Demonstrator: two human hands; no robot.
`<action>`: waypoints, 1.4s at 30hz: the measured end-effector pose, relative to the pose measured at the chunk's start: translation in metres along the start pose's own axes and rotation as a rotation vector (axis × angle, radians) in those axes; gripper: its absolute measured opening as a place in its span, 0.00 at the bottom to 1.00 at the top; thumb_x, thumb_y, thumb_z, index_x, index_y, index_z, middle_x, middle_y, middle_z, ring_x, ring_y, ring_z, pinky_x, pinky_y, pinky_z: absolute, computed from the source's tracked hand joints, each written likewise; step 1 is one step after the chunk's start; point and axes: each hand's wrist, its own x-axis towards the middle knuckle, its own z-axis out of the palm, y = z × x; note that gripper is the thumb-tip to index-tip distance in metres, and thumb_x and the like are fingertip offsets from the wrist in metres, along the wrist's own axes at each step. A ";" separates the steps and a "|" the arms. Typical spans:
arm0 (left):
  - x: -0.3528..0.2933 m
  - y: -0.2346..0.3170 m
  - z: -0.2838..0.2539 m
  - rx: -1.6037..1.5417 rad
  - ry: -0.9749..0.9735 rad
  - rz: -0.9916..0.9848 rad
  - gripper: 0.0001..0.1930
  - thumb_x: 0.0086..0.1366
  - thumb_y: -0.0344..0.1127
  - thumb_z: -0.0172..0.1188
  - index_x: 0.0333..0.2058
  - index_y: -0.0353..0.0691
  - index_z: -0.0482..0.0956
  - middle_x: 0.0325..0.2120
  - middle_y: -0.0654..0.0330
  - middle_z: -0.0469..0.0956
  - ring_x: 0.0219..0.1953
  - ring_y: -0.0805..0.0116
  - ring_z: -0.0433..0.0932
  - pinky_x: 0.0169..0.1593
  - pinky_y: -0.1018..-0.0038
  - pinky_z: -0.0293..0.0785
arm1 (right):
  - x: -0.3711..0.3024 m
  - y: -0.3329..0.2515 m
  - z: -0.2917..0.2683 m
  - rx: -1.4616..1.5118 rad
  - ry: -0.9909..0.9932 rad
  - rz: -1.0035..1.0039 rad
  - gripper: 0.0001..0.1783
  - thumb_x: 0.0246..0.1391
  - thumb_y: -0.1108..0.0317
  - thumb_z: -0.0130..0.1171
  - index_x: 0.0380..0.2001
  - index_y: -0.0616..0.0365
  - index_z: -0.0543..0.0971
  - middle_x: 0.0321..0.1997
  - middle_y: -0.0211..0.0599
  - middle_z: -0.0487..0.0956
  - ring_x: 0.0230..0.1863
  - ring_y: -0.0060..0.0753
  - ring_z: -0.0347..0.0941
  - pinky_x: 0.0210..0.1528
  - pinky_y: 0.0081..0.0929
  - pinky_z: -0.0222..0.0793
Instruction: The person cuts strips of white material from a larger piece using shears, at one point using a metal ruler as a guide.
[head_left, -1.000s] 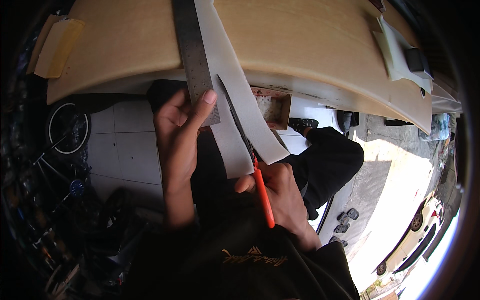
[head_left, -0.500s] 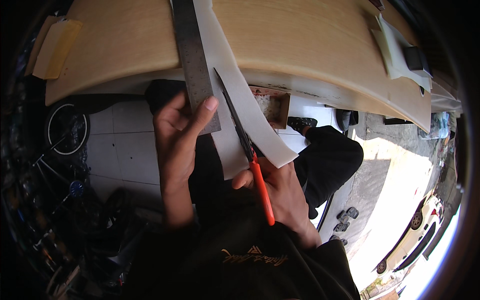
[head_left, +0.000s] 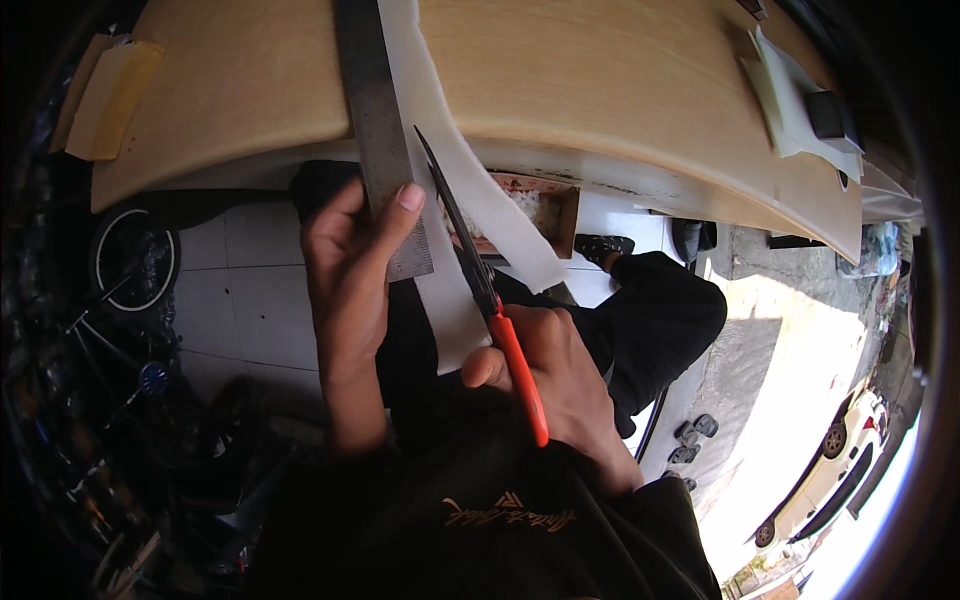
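two hands: left hand [head_left: 350, 260] pinches steel ruler [head_left: 385, 150]; right hand [head_left: 550, 375] grips orange-handled scissors [head_left: 490, 300].

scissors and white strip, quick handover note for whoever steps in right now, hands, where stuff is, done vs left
Left hand: thumb pinning the steel ruler where it overhangs the wooden table edge.
Right hand: gripping the orange-handled scissors, blades open, pointing up along the ruler's right side.
White sheet: hangs off the table edge beside the ruler; the blades sit in a slit between two hanging strips.
Done: cut runs from the sheet's lower end up to the blades.
Left: the sheet lying on the tabletop looks uncut.
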 end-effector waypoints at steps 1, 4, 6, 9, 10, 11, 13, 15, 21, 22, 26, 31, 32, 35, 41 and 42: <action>0.001 -0.001 -0.001 -0.005 -0.006 -0.005 0.10 0.63 0.33 0.59 0.38 0.31 0.77 0.29 0.62 0.79 0.30 0.80 0.75 0.37 0.83 0.70 | 0.001 -0.001 0.000 -0.011 0.004 0.001 0.45 0.37 0.26 0.58 0.16 0.69 0.67 0.12 0.40 0.62 0.16 0.35 0.59 0.22 0.34 0.56; 0.000 -0.003 0.000 -0.012 -0.013 -0.003 0.10 0.63 0.32 0.59 0.38 0.31 0.77 0.30 0.63 0.79 0.31 0.81 0.74 0.39 0.83 0.69 | 0.000 -0.003 0.003 0.011 0.024 -0.045 0.38 0.44 0.36 0.61 0.18 0.70 0.70 0.12 0.42 0.64 0.15 0.35 0.60 0.22 0.33 0.57; -0.001 -0.004 -0.001 0.003 -0.009 -0.005 0.10 0.63 0.33 0.59 0.38 0.31 0.77 0.30 0.63 0.78 0.32 0.82 0.74 0.40 0.83 0.68 | 0.001 -0.001 0.006 0.024 0.007 -0.045 0.31 0.48 0.45 0.61 0.19 0.70 0.73 0.12 0.43 0.65 0.15 0.35 0.61 0.22 0.32 0.58; -0.001 -0.004 -0.003 0.030 -0.008 -0.013 0.11 0.64 0.34 0.59 0.38 0.31 0.77 0.30 0.63 0.78 0.33 0.82 0.74 0.41 0.83 0.67 | -0.001 0.000 0.010 0.021 0.041 -0.072 0.23 0.51 0.54 0.61 0.21 0.68 0.76 0.12 0.44 0.68 0.15 0.36 0.63 0.23 0.31 0.59; -0.001 -0.003 -0.003 0.026 -0.006 -0.013 0.11 0.64 0.35 0.59 0.38 0.31 0.77 0.30 0.63 0.78 0.33 0.82 0.74 0.41 0.83 0.67 | -0.001 0.000 0.011 0.016 0.063 -0.086 0.21 0.52 0.56 0.60 0.21 0.68 0.77 0.13 0.44 0.69 0.15 0.36 0.63 0.23 0.31 0.59; -0.002 -0.003 -0.003 0.021 -0.003 -0.014 0.12 0.64 0.36 0.58 0.38 0.31 0.77 0.30 0.64 0.78 0.33 0.82 0.74 0.41 0.83 0.67 | -0.002 -0.002 0.011 0.030 0.054 -0.055 0.22 0.52 0.55 0.61 0.21 0.68 0.77 0.13 0.43 0.69 0.15 0.36 0.63 0.23 0.31 0.59; 0.000 0.000 0.000 -0.037 0.040 0.013 0.12 0.64 0.37 0.58 0.38 0.31 0.77 0.30 0.64 0.78 0.32 0.82 0.73 0.40 0.83 0.67 | -0.004 -0.005 0.009 0.058 0.036 0.007 0.23 0.52 0.53 0.61 0.21 0.68 0.77 0.13 0.43 0.69 0.15 0.35 0.63 0.23 0.31 0.59; 0.004 -0.002 0.002 -0.035 0.076 0.033 0.11 0.64 0.36 0.58 0.36 0.32 0.77 0.28 0.64 0.77 0.31 0.83 0.73 0.38 0.84 0.67 | -0.004 0.001 0.011 0.006 0.046 0.007 0.29 0.51 0.47 0.60 0.21 0.68 0.76 0.13 0.43 0.68 0.15 0.35 0.63 0.22 0.32 0.59; 0.004 -0.004 -0.002 0.026 0.005 0.039 0.08 0.63 0.32 0.59 0.35 0.32 0.77 0.28 0.65 0.77 0.31 0.84 0.73 0.38 0.85 0.66 | -0.006 0.001 0.005 -0.055 0.007 -0.013 0.43 0.46 0.29 0.53 0.22 0.70 0.75 0.13 0.45 0.68 0.15 0.36 0.63 0.22 0.33 0.58; 0.002 -0.004 -0.002 0.024 0.003 0.040 0.09 0.63 0.33 0.59 0.35 0.31 0.77 0.28 0.65 0.77 0.32 0.84 0.73 0.38 0.85 0.66 | -0.006 0.001 0.004 -0.047 0.002 -0.013 0.44 0.45 0.27 0.52 0.22 0.70 0.75 0.13 0.46 0.68 0.16 0.36 0.63 0.22 0.33 0.59; -0.007 -0.007 -0.001 0.008 -0.034 0.003 0.09 0.63 0.33 0.59 0.37 0.31 0.77 0.29 0.64 0.78 0.32 0.83 0.73 0.40 0.85 0.66 | -0.002 -0.001 0.008 0.034 0.098 -0.091 0.32 0.47 0.47 0.64 0.16 0.71 0.71 0.11 0.55 0.66 0.16 0.61 0.65 0.20 0.40 0.61; -0.004 -0.005 0.002 -0.014 0.006 -0.020 0.09 0.63 0.33 0.60 0.37 0.31 0.77 0.29 0.63 0.78 0.32 0.83 0.73 0.39 0.85 0.66 | -0.007 -0.005 0.004 0.046 0.027 0.035 0.20 0.49 0.57 0.63 0.23 0.68 0.77 0.17 0.46 0.74 0.18 0.38 0.71 0.25 0.32 0.63; 0.000 -0.005 0.003 -0.029 0.018 -0.003 0.09 0.63 0.33 0.60 0.36 0.32 0.77 0.29 0.63 0.78 0.32 0.83 0.73 0.39 0.84 0.66 | -0.007 -0.006 0.004 0.046 0.032 0.047 0.22 0.49 0.55 0.63 0.23 0.68 0.77 0.17 0.45 0.74 0.18 0.38 0.70 0.25 0.32 0.63; 0.004 -0.007 0.002 0.006 0.024 0.031 0.09 0.62 0.33 0.60 0.35 0.32 0.76 0.29 0.64 0.78 0.32 0.83 0.72 0.38 0.84 0.66 | -0.009 -0.007 0.004 0.033 0.028 0.068 0.28 0.49 0.47 0.62 0.23 0.69 0.77 0.16 0.45 0.73 0.18 0.38 0.69 0.25 0.32 0.63; 0.003 -0.006 -0.001 0.039 -0.032 0.028 0.07 0.62 0.31 0.60 0.34 0.33 0.76 0.28 0.64 0.77 0.32 0.83 0.72 0.40 0.84 0.66 | -0.006 -0.005 -0.001 -0.026 -0.009 0.009 0.38 0.45 0.36 0.60 0.20 0.70 0.74 0.13 0.48 0.69 0.16 0.47 0.65 0.23 0.36 0.61; 0.002 -0.005 -0.001 0.042 -0.042 0.026 0.07 0.62 0.31 0.60 0.34 0.33 0.76 0.28 0.64 0.77 0.32 0.83 0.72 0.40 0.84 0.66 | -0.004 -0.005 0.000 -0.037 0.020 -0.016 0.36 0.44 0.39 0.62 0.18 0.70 0.72 0.12 0.50 0.67 0.16 0.53 0.65 0.22 0.38 0.62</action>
